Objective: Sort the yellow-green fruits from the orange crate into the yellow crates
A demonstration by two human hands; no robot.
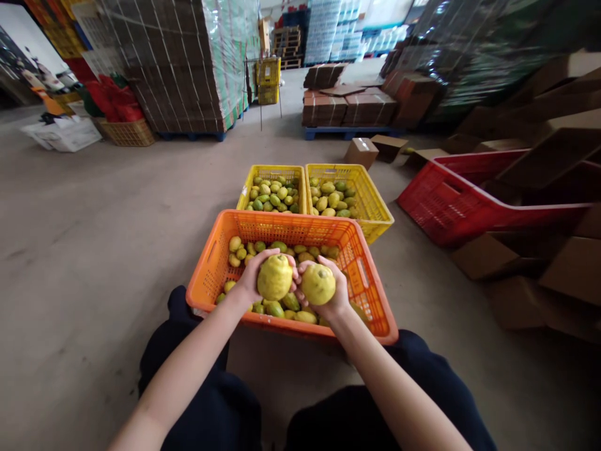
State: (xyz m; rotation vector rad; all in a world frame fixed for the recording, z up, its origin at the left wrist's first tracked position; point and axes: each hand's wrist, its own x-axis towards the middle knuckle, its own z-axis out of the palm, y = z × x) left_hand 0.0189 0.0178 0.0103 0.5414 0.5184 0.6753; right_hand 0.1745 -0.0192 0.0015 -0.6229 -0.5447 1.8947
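My left hand is closed around a large, bumpy yellow-green citrus fruit. A second citrus fruit, rounder and smoother, rests in my right hand, with the fingers curled around its side. Both fruits are held side by side, stem ends up, and my fingertips come close together between them. Below my hands stands an orange plastic crate with many smaller yellow and green fruits on its bottom. My hands and forearms hide part of that fruit.
Behind the orange crate stand two yellow crates holding similar fruit. A red crate with cardboard is at right, among loose cardboard boxes. Farther back are wrapped pallet stacks and flattened cartons on a blue pallet.
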